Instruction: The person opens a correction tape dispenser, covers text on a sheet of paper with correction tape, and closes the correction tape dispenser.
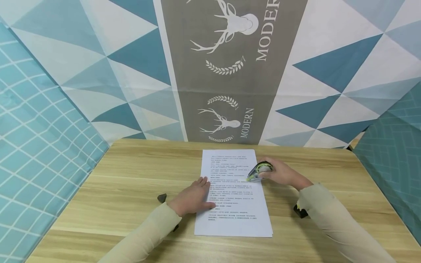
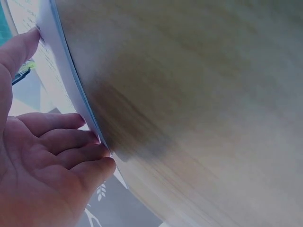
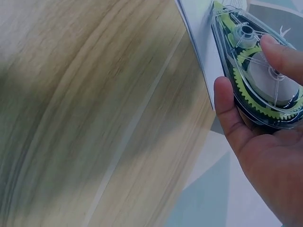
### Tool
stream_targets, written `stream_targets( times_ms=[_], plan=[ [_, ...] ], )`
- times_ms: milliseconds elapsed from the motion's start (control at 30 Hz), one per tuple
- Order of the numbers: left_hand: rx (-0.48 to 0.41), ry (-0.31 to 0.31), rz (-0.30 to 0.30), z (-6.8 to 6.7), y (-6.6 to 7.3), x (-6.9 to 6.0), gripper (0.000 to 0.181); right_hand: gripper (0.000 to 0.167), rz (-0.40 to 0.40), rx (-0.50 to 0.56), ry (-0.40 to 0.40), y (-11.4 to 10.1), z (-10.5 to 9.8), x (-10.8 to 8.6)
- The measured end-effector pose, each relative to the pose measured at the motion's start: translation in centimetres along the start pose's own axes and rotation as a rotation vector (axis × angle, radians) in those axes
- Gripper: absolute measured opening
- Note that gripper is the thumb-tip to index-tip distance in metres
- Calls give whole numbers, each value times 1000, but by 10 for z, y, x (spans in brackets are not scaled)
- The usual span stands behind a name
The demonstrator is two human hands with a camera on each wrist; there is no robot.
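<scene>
A stack of printed paper sheets (image 1: 230, 219) lies on the wooden table, its long side pointing away from me. My left hand (image 1: 192, 197) rests on the left edge of the sheets, fingers extended; the left wrist view shows the fingertips (image 2: 97, 137) along that edge. In my right hand (image 1: 283, 172) is a correction tape (image 1: 261, 170) with a clear case. The right wrist view shows green gears and a white spool inside the correction tape (image 3: 270, 78), gripped between thumb and fingers. Its tip meets the top sheet near the right edge, at a line of text.
The wooden table (image 1: 131, 175) spreads out on both sides of the paper. Behind it hangs a patterned cloth (image 1: 227, 84) with triangles and deer heads. Blue tiled-pattern cloth (image 1: 36, 120) covers the left side. Dark straps or mounts (image 1: 300, 211) sit at the wrists.
</scene>
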State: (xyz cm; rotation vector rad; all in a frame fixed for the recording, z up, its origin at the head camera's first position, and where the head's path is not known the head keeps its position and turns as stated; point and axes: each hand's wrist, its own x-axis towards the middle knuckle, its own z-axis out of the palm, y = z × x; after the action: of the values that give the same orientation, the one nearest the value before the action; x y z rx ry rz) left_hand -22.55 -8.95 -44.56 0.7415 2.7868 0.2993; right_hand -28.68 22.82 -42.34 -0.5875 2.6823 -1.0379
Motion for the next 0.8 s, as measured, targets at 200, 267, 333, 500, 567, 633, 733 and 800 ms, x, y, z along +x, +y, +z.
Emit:
stream_targets(
  times_ms=[200,267,333,500,567,633,733,800],
  plan=[
    [5,1,5,1,-1,0,78,30,-10,-6,7,5,-3,-3],
    [6,2,8,1,-1,0,78,29,-11,-8,10,6,-3,-4],
    [2,2,9,0,0,-1,78,29,-16,-2,12,7,-4,-6],
    [-5,6,17,0,0,-2,77,28,-14,5,14,11,-6,-8],
    [-2,6,18,1,0,-1,77,29,1,5,15,11,-6,-8],
    [3,8,19,1,0,-1,78,29,15,4,15,11,-6,-8],
    [7,8,17,1,-1,-1,78,30,34,7,15,10,-7,-8],
    [7,10,17,1,-1,0,78,30,35,8,12,10,-7,-9]
  ],
)
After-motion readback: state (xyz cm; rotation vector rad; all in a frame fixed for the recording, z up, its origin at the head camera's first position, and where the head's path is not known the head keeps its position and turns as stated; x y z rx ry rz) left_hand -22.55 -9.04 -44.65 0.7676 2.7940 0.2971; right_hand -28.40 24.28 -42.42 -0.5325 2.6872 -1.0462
